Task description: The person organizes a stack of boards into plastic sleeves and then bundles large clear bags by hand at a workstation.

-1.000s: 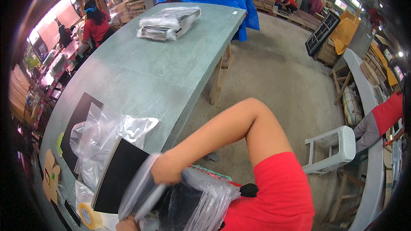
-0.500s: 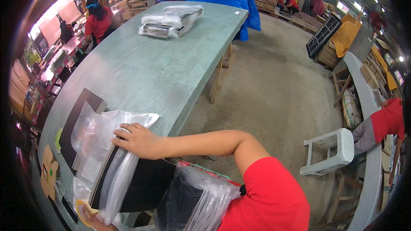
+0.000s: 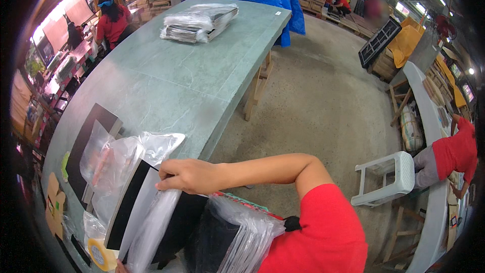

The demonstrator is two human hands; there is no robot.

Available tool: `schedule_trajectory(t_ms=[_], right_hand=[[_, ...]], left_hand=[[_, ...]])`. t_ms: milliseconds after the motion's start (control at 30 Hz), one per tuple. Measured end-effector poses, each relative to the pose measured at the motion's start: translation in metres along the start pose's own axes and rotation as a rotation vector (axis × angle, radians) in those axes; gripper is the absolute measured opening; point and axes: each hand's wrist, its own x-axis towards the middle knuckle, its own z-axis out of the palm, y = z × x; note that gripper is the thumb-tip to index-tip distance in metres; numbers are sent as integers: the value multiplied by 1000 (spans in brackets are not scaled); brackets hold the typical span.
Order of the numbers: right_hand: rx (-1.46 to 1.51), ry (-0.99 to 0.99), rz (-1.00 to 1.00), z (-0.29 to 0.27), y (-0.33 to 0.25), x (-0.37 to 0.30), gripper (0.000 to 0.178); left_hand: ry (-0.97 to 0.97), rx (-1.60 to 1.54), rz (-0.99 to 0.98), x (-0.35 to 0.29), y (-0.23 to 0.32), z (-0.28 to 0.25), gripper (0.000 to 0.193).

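My right hand (image 3: pixel 189 176) is closed on the upper end of a clear plastic sleeve (image 3: pixel 154 227), its fingers curled over the edge. Left of the sleeve stands a flat black board (image 3: pixel 130 199) with a pale edge, tilted near the table's close edge. At the bottom rim only a bit of my left hand (image 3: pixel 120 267) shows, by the sleeve's lower end; its fingers are mostly hidden. Beside it lies a roll of clear yellowish tape (image 3: pixel 101 254). Several black pieces in plastic (image 3: pixel 237 232) are stacked next to my body.
On the green-grey table (image 3: pixel 177 76) are crumpled clear plastic bags (image 3: pixel 113 164), a dark panel (image 3: pixel 91 141), cut cardboard (image 3: pixel 54 207) and a far stack of wrapped boards (image 3: pixel 199 23). A white stool (image 3: pixel 389 179) and a person in red (image 3: pixel 454 149) are at right.
My right hand has moved right with the sleeve's upper end, away from the black board, whose face now shows. My left hand has slipped down toward the bottom rim, uncovering the tape roll.
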Motion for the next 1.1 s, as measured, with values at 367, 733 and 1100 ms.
schedule_trajectory(t_ms=[367,733,1100], right_hand=[[1509,-522,806,8,34,-64,33],[-2,-458,1020,177,123,-192,23],[982,-1250,123,61,-42,-46,52]], left_hand=[[-574,-966,-1181,-52,-17,-16,27],[-806,-611,-961,-275,-85,183,19],[-1478,-1553,-151,-41,43,24,27]])
